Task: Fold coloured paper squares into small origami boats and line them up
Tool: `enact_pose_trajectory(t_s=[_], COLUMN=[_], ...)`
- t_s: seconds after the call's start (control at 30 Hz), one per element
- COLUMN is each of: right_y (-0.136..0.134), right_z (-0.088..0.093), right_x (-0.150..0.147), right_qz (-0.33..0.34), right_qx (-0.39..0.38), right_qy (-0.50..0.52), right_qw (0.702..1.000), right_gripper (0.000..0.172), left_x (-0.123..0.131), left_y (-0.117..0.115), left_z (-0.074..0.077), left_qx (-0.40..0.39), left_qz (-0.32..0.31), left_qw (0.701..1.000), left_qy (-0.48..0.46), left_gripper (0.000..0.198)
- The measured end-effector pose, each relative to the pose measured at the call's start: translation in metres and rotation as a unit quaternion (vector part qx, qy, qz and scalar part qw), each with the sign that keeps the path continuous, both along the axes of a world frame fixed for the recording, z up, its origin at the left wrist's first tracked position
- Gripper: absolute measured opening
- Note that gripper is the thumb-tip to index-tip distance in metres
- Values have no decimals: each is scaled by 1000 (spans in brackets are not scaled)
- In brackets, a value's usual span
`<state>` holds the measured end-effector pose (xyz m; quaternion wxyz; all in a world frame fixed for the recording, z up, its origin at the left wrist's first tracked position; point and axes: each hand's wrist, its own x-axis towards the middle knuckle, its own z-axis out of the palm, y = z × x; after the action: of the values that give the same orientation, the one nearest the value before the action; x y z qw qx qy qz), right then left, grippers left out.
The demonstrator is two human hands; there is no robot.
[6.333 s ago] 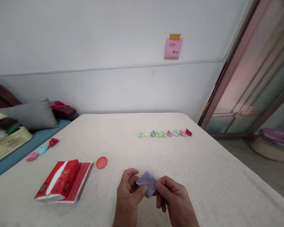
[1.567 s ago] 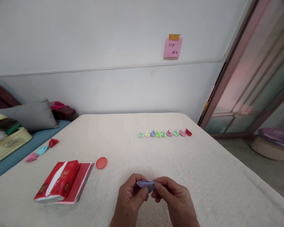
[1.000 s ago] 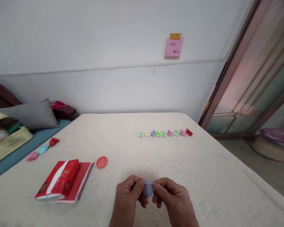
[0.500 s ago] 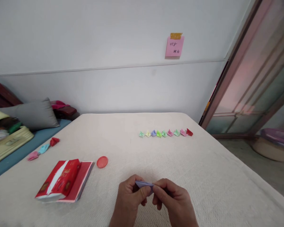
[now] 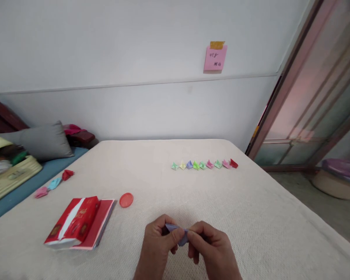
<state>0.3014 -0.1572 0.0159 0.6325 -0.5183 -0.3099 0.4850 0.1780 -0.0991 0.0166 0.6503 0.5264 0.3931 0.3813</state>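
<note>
A small folded piece of purple paper (image 5: 183, 238) is held between my two hands, over the near middle of the table. My left hand (image 5: 160, 243) pinches it from the left, thumb on top. From the right, my right hand (image 5: 210, 243) grips its other end between thumb and forefinger. Fingers cover much of the paper, so its full shape is hidden. Farther back, a row of small folded paper pieces in several colours, among them a lime-green one (image 5: 196, 165) and a red one (image 5: 233, 163), sits right of centre.
A red tissue pack (image 5: 89, 212) lies on a stack of coloured paper (image 5: 106, 212) at the left. Beside it is a round red lid (image 5: 126, 200). Three crumpled-looking paper pieces, one light blue (image 5: 54, 183), lie along the left edge. A pink note (image 5: 215, 58) hangs on the wall.
The purple paper has tilted between my fingers, and more of its lower part shows below my thumbs. Both hands have shifted slightly left and keep their pinch.
</note>
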Motion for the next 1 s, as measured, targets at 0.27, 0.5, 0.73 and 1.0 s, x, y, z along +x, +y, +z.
enact_pose_trajectory(t_s=[0.27, 0.5, 0.73, 1.0], right_y=[3, 4, 3, 0], right_z=[-5, -2, -3, -1], right_x=[1, 7, 4, 8], right_qz=[9, -2, -15, -29], right_qx=[-25, -14, -16, 11], right_qy=[99, 122, 100, 28], right_qw=[995, 992, 995, 999], right_gripper=[24, 24, 25, 24], left_x=[-2, -9, -3, 5], left_y=[1, 4, 3, -3], left_z=[4, 2, -1, 6], left_qx=[2, 47, 24, -9], left_qz=[10, 34, 24, -75], left_qw=[1000, 997, 999, 997], left_qy=[0, 42, -10, -27], left_gripper=[31, 35, 34, 18])
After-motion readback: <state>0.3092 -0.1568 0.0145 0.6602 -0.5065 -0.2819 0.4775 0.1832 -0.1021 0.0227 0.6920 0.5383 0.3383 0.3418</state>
